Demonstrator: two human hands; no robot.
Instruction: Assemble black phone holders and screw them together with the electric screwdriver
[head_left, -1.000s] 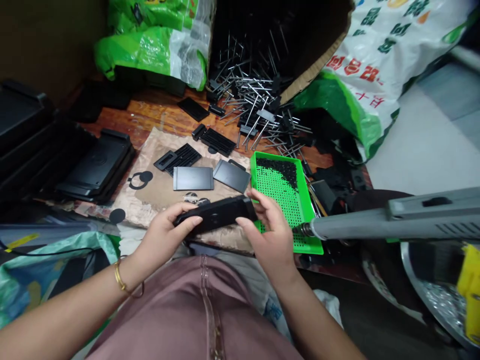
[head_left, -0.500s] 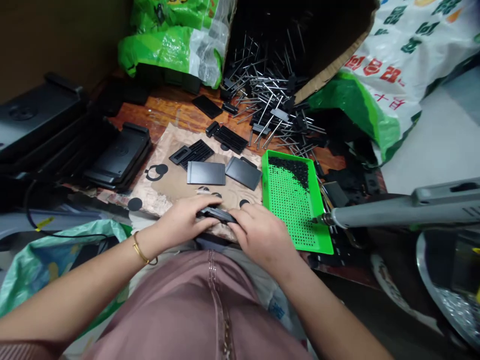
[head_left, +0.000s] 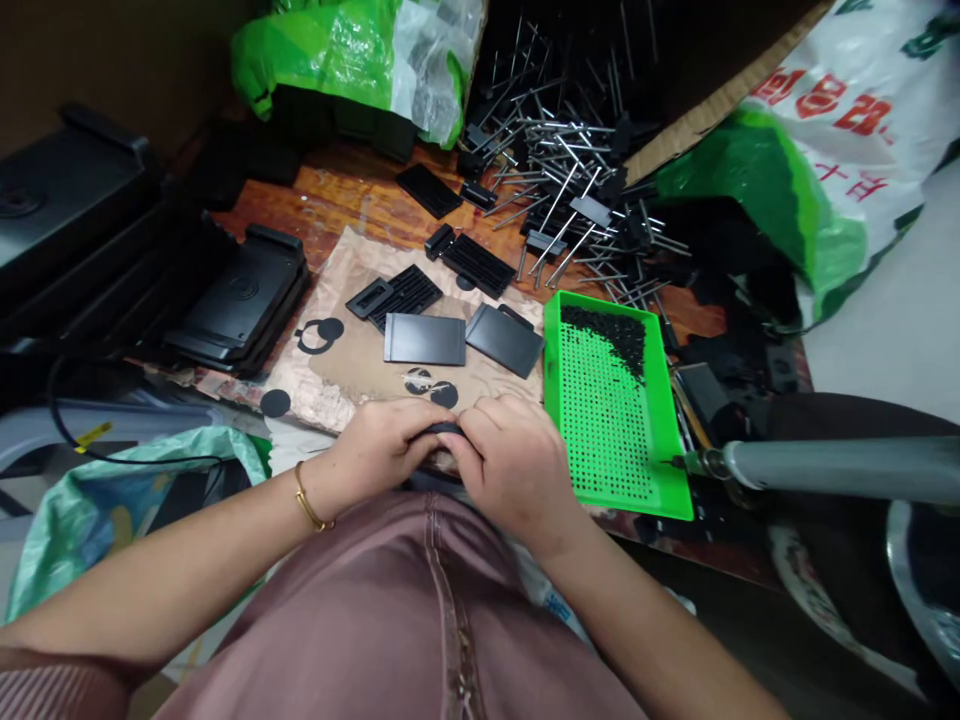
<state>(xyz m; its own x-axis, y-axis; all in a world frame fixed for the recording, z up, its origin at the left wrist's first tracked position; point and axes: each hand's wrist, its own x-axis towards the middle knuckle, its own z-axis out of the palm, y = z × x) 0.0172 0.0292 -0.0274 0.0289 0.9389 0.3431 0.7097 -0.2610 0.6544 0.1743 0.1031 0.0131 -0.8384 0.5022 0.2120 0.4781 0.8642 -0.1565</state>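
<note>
In front of you is a wooden worktop (head_left: 352, 205), shiny and orange-brown. Past its far left corner there is a plain brown wall (head_left: 105, 50). Past its right edge the floor (head_left: 892, 330) is pale and smooth. A big white sack (head_left: 832, 110) with red writing leans near the far right corner, and a green bag (head_left: 330, 60) sits at the back.

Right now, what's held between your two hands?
Only a thin strip of a black plastic part shows between the left hand and the right hand. They cover the rest, so its shape cannot be seen.
</note>
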